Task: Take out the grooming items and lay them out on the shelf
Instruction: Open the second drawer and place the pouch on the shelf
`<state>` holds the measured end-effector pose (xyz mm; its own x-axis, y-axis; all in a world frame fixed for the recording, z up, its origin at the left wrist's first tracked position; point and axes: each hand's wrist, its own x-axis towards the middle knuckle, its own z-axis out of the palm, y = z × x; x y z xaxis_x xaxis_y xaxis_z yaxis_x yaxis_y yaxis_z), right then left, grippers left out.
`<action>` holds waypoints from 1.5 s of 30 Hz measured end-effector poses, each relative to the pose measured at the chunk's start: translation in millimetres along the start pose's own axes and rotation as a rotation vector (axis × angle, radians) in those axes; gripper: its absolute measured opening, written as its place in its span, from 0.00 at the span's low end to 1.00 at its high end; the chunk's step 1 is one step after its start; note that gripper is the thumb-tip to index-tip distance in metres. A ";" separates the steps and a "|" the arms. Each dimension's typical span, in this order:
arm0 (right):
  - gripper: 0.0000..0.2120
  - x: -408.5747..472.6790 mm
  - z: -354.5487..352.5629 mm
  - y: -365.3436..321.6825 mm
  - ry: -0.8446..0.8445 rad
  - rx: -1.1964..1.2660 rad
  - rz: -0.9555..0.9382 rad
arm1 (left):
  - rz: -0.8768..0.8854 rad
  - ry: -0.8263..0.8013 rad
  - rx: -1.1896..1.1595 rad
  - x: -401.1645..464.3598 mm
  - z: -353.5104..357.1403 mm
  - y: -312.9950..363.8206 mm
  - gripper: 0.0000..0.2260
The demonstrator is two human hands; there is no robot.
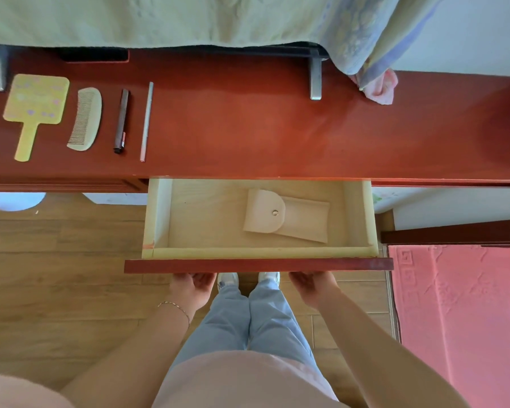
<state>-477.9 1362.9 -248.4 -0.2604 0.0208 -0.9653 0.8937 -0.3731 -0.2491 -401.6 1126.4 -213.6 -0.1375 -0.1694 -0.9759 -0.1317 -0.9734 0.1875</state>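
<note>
Left hand (192, 290): mine, bracelet on the wrist, fingers curled under the drawer front (258, 265), gripping its lower edge.
Right hand (314, 287): same hold, fingers hooked under the front, right of my feet.
Drawer (159, 219): pulled open, pale wood inside.
Pouch (286, 214): beige, snap flap closed, lying flat in the drawer, right of centre, touching no wall.
Shelf (277, 128): red-brown top just beyond the drawer.
Mirror (34, 108): yellow, far left on the shelf, handle toward me.
Comb (86, 119): just right of the mirror.
Dark stick (122, 120): right of the comb, apart from it.
Thin rod (146, 122): pale, last in the row.
</note>
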 end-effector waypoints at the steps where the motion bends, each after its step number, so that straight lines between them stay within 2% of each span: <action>1: 0.11 -2.1 -2.7 2.8 -0.012 -0.022 -0.022 | -0.002 0.008 -0.017 -0.4 -2.7 -1.8 0.11; 5: 0.10 -7.9 -7.1 5.3 0.016 -0.116 -0.018 | 0.027 0.042 0.042 4.2 -11.9 -10.4 0.13; 9: 0.09 -32.6 -6.5 -7.1 0.036 -0.638 -0.017 | -0.006 0.066 0.248 0.2 -20.3 -13.7 0.21; 12: 0.15 -55.3 -9.2 -20.4 -0.099 -0.937 0.063 | -0.008 0.032 0.653 -11.8 -19.0 -24.4 0.21; 16: 0.15 -102.2 3.3 -36.6 -0.342 -1.290 0.074 | -0.001 -0.259 1.256 -41.7 7.4 -44.2 0.17; 19: 0.13 -141.9 18.4 -60.3 -0.533 -1.213 -0.030 | -0.035 -0.410 1.410 -67.1 25.4 -47.2 0.16; 21: 0.11 -159.1 28.7 -80.3 -0.590 -1.079 -0.122 | -0.004 -0.522 1.438 -83.3 34.3 -44.5 0.15; 23: 0.10 -160.7 40.8 -97.7 -0.501 -0.969 -0.253 | 0.029 -0.644 1.389 -99.9 47.9 -38.2 0.15; 25: 0.09 -142.6 51.5 -109.6 -0.294 -0.923 -0.372 | 0.139 -0.708 1.334 -112.4 68.2 -28.6 0.14; 27: 0.10 -110.6 56.4 -116.6 -0.057 -0.971 -0.454 | 0.351 -0.673 1.380 -113.0 91.2 -16.6 0.12; 29: 0.13 -81.0 55.6 -120.1 0.122 -1.089 -0.496 | 0.542 -0.531 1.422 -98.8 110.0 -5.9 0.11; 31: 0.18 -62.8 54.5 -121.3 0.218 -1.131 -0.477 | 0.604 -0.389 1.423 -75.4 121.1 1.3 0.12; 33: 0.21 -51.8 54.5 -120.6 0.278 -1.126 -0.441 | 0.570 -0.306 1.423 -52.9 127.7 2.8 0.13; 37: 0.16 -34.5 54.5 -115.7 0.306 -1.053 -0.357 | 0.542 -0.148 1.449 -26.1 130.6 -4.1 0.13; 41: 0.08 -30.9 54.8 -115.7 0.272 -0.972 -0.320 | 0.535 -0.163 1.471 -15.2 126.3 -9.7 0.11; 45: 0.07 -29.2 47.3 -119.1 0.196 -0.857 -0.301 | 0.541 -0.196 1.437 -17.0 122.3 -2.1 0.10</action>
<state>-594.0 1362.9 -186.9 -0.5285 0.1908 -0.8272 0.7837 0.4842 -0.3890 -519.0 1150.2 -183.8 -0.5854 -0.3065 -0.7505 -0.8098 0.1781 0.5590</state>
